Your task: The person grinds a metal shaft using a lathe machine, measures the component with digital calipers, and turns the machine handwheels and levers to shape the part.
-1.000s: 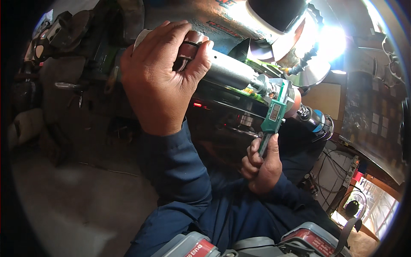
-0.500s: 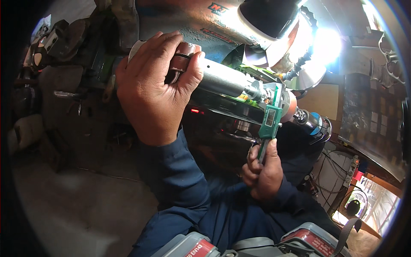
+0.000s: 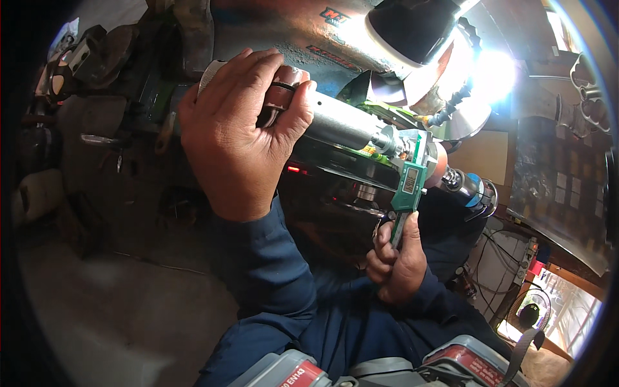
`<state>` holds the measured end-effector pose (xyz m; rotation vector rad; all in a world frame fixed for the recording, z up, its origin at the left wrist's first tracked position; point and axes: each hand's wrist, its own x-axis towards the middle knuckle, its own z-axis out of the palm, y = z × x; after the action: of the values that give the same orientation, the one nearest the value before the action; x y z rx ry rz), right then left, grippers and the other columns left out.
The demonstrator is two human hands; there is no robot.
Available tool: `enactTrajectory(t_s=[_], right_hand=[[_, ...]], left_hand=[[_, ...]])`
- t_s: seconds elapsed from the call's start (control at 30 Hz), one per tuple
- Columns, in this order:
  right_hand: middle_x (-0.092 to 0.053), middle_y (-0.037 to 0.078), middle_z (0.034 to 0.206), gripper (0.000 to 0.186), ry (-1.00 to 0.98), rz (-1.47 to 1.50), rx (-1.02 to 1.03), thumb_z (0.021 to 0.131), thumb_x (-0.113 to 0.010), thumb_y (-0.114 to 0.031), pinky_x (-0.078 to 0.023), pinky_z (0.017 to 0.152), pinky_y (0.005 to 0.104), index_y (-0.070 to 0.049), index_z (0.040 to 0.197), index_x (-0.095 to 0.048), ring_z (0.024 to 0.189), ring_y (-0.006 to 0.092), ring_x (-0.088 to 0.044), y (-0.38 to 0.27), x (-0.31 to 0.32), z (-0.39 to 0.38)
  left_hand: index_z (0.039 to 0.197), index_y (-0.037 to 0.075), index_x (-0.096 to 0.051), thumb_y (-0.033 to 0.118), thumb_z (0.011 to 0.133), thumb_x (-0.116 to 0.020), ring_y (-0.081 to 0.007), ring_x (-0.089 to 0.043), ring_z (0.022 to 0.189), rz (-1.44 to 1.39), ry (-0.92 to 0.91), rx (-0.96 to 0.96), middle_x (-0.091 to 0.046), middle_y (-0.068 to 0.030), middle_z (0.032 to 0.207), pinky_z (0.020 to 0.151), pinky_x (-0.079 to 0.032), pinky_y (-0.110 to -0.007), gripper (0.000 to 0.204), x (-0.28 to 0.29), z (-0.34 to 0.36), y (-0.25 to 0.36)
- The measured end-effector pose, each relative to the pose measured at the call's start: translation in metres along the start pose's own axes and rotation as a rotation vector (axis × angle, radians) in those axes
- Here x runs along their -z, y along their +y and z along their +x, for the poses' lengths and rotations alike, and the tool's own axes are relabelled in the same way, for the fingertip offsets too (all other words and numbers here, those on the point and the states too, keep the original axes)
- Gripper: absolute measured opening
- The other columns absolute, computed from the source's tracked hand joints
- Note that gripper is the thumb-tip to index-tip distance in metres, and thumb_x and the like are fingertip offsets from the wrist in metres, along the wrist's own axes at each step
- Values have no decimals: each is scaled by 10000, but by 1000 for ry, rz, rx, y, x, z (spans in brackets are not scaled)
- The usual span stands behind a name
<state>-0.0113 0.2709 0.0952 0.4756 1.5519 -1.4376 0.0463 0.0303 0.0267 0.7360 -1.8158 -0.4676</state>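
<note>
Hands sit about where they were before. Left hand (image 3: 238, 135) is wrapped tight around the metal tube (image 3: 342, 124). Right hand (image 3: 396, 261) fingers pinch the green caliper (image 3: 407, 187), which touches the tube's right end.

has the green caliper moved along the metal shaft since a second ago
No clear move. The green caliper sits at the same narrow step of the metal shaft, right of the left hand, with the right hand holding its lower end.

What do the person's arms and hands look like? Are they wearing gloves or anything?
No gloves: both the left hand and the right hand are bare. No rings or watch show. Both arms are covered by long dark blue sleeves of plain cloth, loose and creased, reaching down to the wrists. No cables or markings show on the sleeves.
</note>
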Motion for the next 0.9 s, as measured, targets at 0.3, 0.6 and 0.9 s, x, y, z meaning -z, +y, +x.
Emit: enactTrajectory(t_s=[0.3,0.6,0.9], right_hand=[[-266,-62,565,590,-21,23,23,958,-349,-668,-178,398,247,-119,804,-500,429,69,-207,4,-1,1],[-294,-65,569,577,-38,35,22,960,-349,-666,-178,395,243,-135,790,-500,424,67,-213,6,-2,2],[-295,-64,569,580,-48,26,30,964,-335,-663,-183,399,245,-136,784,-495,424,69,-219,6,-4,0]], left_hand=[[1008,45,-713,146,744,-805,-248,-700,893,-18,-40,2,-732,-85,919,857,-509,-347,297,5,2,3],[991,50,-718,163,735,-807,-254,-697,927,-9,-24,-7,-729,-86,940,840,-505,-355,294,8,2,1],[987,50,-720,172,731,-809,-263,-694,943,-9,-24,-5,-727,-90,950,834,-505,-359,297,8,2,0]])
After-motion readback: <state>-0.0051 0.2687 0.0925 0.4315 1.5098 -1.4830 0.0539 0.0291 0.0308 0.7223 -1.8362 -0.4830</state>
